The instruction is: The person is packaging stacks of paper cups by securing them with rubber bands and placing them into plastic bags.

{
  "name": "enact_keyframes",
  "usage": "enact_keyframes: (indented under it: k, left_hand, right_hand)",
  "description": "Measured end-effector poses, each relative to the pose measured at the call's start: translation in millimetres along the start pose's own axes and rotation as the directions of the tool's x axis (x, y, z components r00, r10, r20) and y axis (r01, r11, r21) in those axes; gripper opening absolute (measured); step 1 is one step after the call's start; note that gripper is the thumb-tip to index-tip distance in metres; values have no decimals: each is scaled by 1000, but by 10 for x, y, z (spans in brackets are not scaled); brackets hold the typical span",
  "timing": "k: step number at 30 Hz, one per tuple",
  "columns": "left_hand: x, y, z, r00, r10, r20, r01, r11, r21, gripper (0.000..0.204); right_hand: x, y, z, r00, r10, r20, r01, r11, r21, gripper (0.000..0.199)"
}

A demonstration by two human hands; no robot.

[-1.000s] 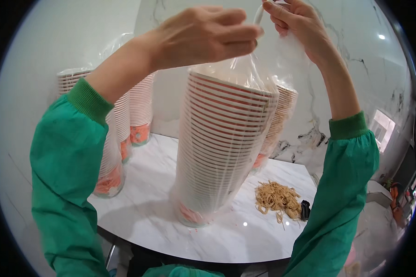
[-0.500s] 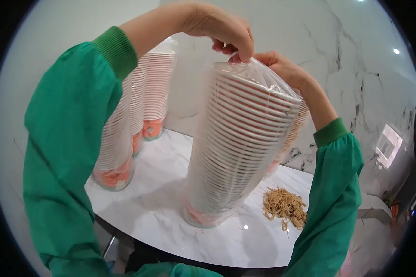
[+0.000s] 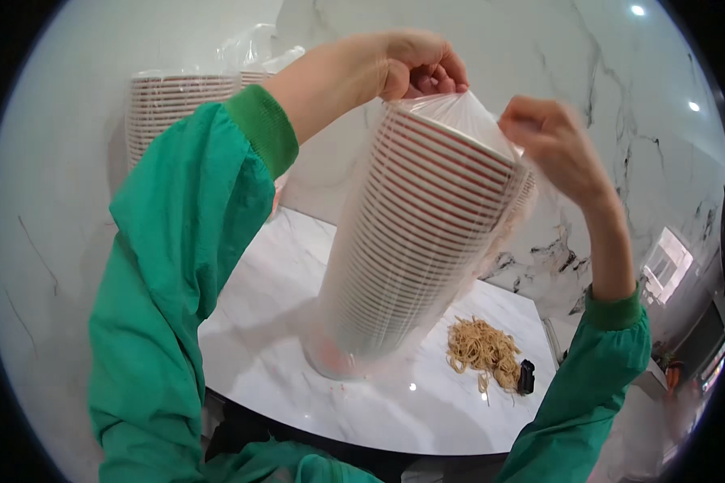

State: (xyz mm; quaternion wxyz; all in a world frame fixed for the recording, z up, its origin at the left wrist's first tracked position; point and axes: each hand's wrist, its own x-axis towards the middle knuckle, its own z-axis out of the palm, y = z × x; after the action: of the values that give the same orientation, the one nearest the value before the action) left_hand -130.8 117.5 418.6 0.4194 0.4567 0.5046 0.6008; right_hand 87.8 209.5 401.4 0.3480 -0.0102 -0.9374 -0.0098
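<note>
A tall stack of white paper cups (image 3: 419,217) with reddish bands stands in front of me inside a clear plastic bag (image 3: 463,113), its upper end leaning right. At the bag's mouth, my left hand (image 3: 427,68) has its fingers curled closed on the gathered plastic above the rims. My right hand (image 3: 552,141) pinches the bag's edge at the right side of the top and is slightly blurred. Plastic is stretched between the two hands over the top cup. The lower end of the stack rests on the table.
More bagged cup stacks (image 3: 157,101) stand at the back left, partly behind my left sleeve. The marble-patterned table (image 3: 274,370) bears a heap of thin tan strands (image 3: 485,350) on the right, with a small black object (image 3: 526,377) beside it. A marbled wall (image 3: 540,48) rises behind.
My right hand has moved right, away from my left, drawing the bag's mouth wider. My left hand has shifted slightly right. The black object by the strands now shows beside my right sleeve.
</note>
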Motion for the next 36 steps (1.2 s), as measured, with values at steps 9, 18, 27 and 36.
enact_keyframes:
  k: [9,18,27,36]
  left_hand:
    - [-63,-108,29,966,251,67,-259,915,309,12]
    - [-357,-241,93,882,461,98,-426,691,584,22]
    - [-394,-337,77,796,596,109,-520,580,627,21]
    - [-227,-388,-142,828,508,238,-559,716,418,23]
  right_hand:
    - [142,-477,112,960,266,85,-279,925,257,31]
    - [-12,-112,157,965,258,41,-237,803,546,24]
    - [2,-139,270,970,241,25,-226,862,454,19]
    - [174,-201,249,903,427,41,-351,681,642,9]
